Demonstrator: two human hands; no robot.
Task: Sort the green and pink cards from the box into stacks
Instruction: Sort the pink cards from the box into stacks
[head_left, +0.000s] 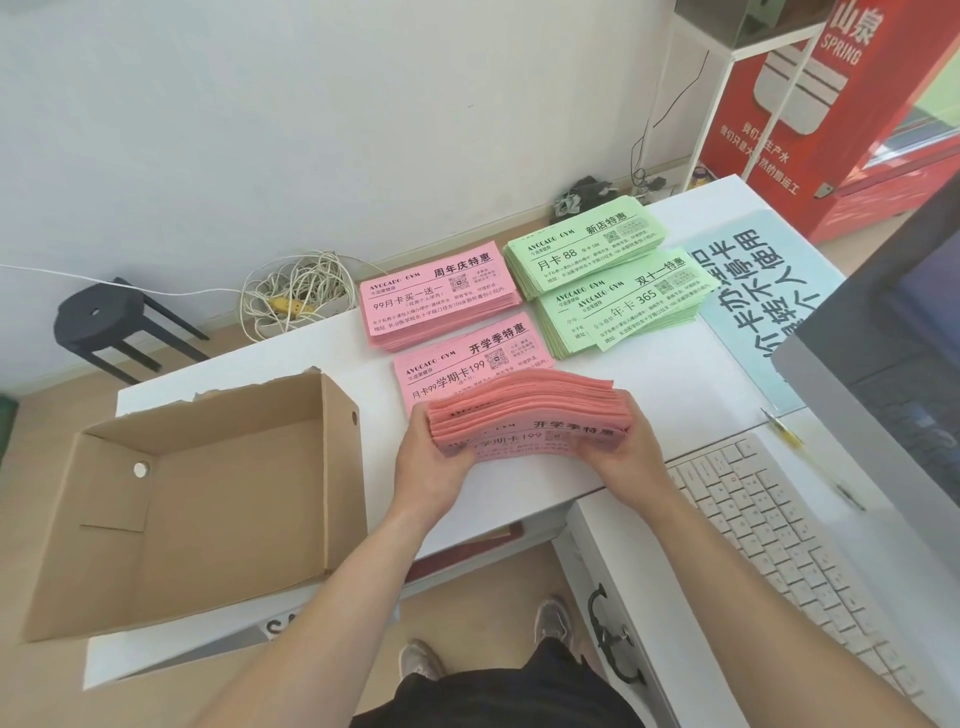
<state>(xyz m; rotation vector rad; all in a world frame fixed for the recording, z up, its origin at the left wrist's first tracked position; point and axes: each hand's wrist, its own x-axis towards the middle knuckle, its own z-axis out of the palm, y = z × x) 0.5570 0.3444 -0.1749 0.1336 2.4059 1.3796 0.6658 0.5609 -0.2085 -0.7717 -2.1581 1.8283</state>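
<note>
Both hands hold a thick bundle of pink cards (524, 415) just above the white table (649, 410). My left hand (431, 462) grips its left end, my right hand (626, 457) grips its right end. Behind the bundle lies a pink stack (457, 364), partly hidden by it. Farther back sits a second pink stack (439, 299). To the right are two green stacks, the far one (582, 247) and the near one (618, 306), whose top cards lie askew. The open cardboard box (208, 493) stands at the left, with nothing inside but a small round white thing.
A white keyboard (795, 540) and a monitor (893, 364) fill the right side. A pale blue printed sheet (769, 291) lies behind them. A coil of white cable (291, 291), a black stool (104, 322) and a red cabinet (841, 119) stand beyond the table.
</note>
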